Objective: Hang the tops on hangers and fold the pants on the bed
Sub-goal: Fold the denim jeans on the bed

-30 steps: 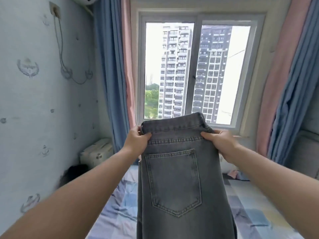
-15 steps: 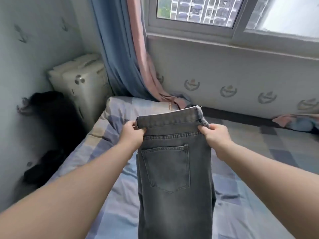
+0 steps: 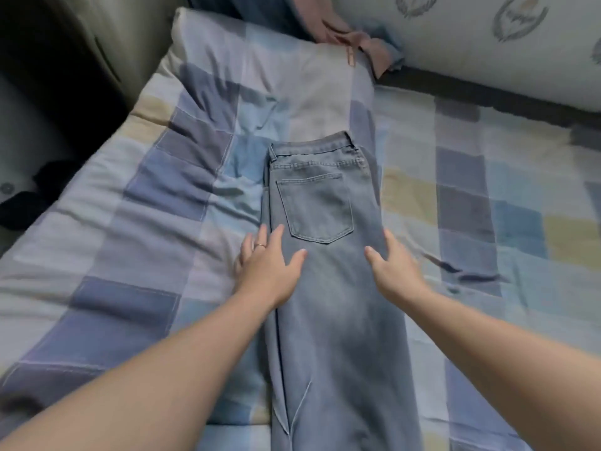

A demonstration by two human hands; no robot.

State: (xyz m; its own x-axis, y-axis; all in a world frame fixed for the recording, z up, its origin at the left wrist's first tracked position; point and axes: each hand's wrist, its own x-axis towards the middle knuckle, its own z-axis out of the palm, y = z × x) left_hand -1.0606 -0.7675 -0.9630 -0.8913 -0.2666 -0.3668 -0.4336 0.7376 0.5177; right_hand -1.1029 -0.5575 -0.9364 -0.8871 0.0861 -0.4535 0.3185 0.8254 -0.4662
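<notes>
Both flat with fingers spread and gripping nothing, the left hand (image 3: 270,266) and right hand (image 3: 395,271) press the side edges of the faded blue-grey denim jeans (image 3: 335,320) lying pocket-up on the blue-and-cream checked bedcover (image 3: 130,255), which probably want smoothing outward before any crosswise fold.

One pair of jeans (image 3: 335,320), one left hand (image 3: 267,270), one right hand (image 3: 395,271) — one bed (image 3: 130,222)

Dim, soft daylight; motion blur, wide-angle edge warp.
</notes>
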